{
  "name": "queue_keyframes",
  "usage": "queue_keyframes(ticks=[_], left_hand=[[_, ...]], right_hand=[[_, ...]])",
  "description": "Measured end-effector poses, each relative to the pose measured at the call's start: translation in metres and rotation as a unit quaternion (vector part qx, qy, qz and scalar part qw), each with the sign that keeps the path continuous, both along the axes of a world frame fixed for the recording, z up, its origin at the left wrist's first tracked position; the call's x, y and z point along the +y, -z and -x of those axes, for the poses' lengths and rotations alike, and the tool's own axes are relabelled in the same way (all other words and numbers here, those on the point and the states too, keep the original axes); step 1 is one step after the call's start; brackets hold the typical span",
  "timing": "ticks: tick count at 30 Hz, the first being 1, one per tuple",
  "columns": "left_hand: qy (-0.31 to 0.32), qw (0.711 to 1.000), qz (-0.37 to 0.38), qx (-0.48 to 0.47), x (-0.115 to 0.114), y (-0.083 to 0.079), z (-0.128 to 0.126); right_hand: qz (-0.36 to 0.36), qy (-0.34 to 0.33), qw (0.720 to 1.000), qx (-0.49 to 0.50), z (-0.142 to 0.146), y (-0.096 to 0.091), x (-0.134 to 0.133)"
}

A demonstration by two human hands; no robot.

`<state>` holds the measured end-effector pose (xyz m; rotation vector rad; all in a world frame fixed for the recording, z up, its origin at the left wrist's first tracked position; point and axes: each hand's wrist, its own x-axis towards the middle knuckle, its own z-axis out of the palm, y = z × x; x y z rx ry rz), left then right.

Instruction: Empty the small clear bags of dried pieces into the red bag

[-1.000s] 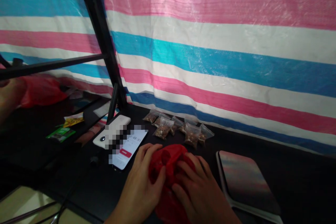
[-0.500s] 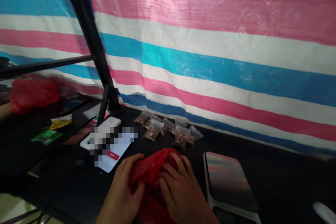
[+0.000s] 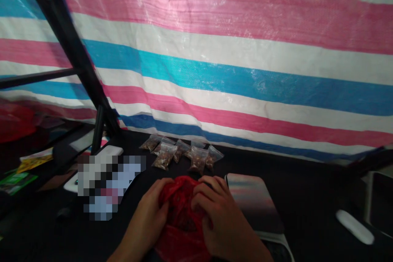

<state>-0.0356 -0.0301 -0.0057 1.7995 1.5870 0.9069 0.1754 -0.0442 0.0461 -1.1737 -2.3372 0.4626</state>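
Observation:
A red plastic bag (image 3: pixel 181 237) stands between my hands at the bottom middle, its mouth spread apart and dark contents inside that I cannot make out. My left hand (image 3: pixel 151 208) grips the bag's left rim between thumb and fingers. On the opposite side, my right hand (image 3: pixel 216 208) is closed on the right rim with bent fingers. Beyond the bag lie several small clear zip bags (image 3: pixel 166 155) filled with brown bits. Just right of my right hand is a flat scale (image 3: pixel 254 202) with a shiny top plate.
Left of my hands lie a white device (image 3: pixel 113 151) and a blurred-out phone (image 3: pixel 127 180). A white oblong object (image 3: pixel 354 226) rests at right. A black metal frame (image 3: pixel 66 37) crosses before the striped tarp (image 3: pixel 215 65). Another red bag (image 3: pixel 15 123) sits far left.
The view has swung right, so things appear further left. The red bag's mouth has opened wider between my hands, and its inside now shows.

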Motion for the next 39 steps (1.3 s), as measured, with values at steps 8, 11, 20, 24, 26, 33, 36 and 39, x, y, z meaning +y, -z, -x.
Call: queue_keyframes(ticks=[8, 11, 20, 24, 26, 33, 36, 39], left_hand=[[-0.034, 0.986, -0.097, 0.132, -0.008, -0.001, 0.015], [0.019, 0.97, -0.157, 0.183, -0.013, -0.013, 0.017], [0.262, 0.909, -0.141, 0.292, 0.004, -0.016, 0.012], [0.227, 0.912, -0.131, 0.314, 0.002, 0.01, 0.008], [0.188, 0.92, -0.116, 0.324, -0.005, 0.018, 0.004], [0.212, 0.928, -0.038, 0.305, -0.003, -0.023, 0.0], [0.253, 0.931, -0.069, 0.255, 0.027, -0.061, -0.004], [0.098, 0.955, -0.042, 0.275, 0.062, -0.077, -0.027]], right_hand=[[0.016, 0.025, 0.999, -0.043, 0.001, 0.01, -0.001], [0.035, 0.003, 0.998, -0.053, 0.002, 0.011, 0.0], [0.06, -0.044, 0.997, -0.014, 0.012, 0.003, -0.002], [0.057, -0.037, 0.998, 0.0, 0.014, 0.005, -0.003], [0.059, -0.023, 0.998, 0.003, 0.012, 0.007, -0.003], [0.056, 0.0, 0.998, 0.02, 0.004, 0.011, 0.0], [0.052, 0.004, 0.998, 0.02, 0.003, 0.012, 0.001], [0.06, 0.003, 0.998, 0.019, 0.006, 0.012, 0.0]])
